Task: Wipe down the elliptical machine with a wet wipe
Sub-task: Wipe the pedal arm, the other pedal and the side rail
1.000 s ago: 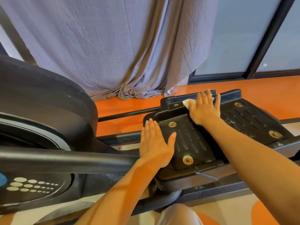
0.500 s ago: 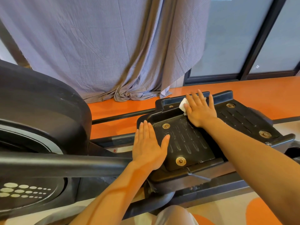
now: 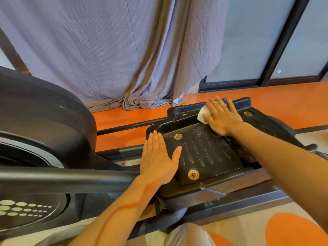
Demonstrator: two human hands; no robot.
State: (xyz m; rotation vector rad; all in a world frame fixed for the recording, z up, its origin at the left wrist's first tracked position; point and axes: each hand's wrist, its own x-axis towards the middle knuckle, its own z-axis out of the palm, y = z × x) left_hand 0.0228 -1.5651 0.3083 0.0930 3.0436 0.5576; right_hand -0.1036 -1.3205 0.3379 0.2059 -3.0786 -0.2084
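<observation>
So here the person is bent over the elliptical machine (image 3: 44, 132), looking down at its black foot pedal (image 3: 204, 153). The pedal sits right of center, with ribbed grooves on top and round brass-colored bolts (image 3: 193, 174) at its corners. A raised lip runs along its far edge.

The right hand (image 3: 221, 118) lies flat on the far part of the pedal, fingers straight and spread, pointing away toward the lip. It's pressing a white wet wipe (image 3: 202, 115) down against the pedal surface, just in front of that lip. Most of the wipe is tucked under the palm and fingers; only a bunched bit pokes out on the left side by the thumb. The pedal looks damp and streaky just near of that hand.

The left hand (image 3: 158, 160) rests flat and open on the near-left corner of the pedal, fingers together and straight, thumb stretched out to the right onto the ribbed surface. It has hold of nothing, just resting there.

To the left is the big black flywheel housing with a pattern of pale dots low down, and a dark crank bar (image 3: 67, 180) runs across from it toward the pedal. Behind everything a gray curtain (image 3: 113, 50) hangs down and bunches up on the orange floor (image 3: 284, 96). Farther right is a dark-framed glass door (image 3: 252, 38).
</observation>
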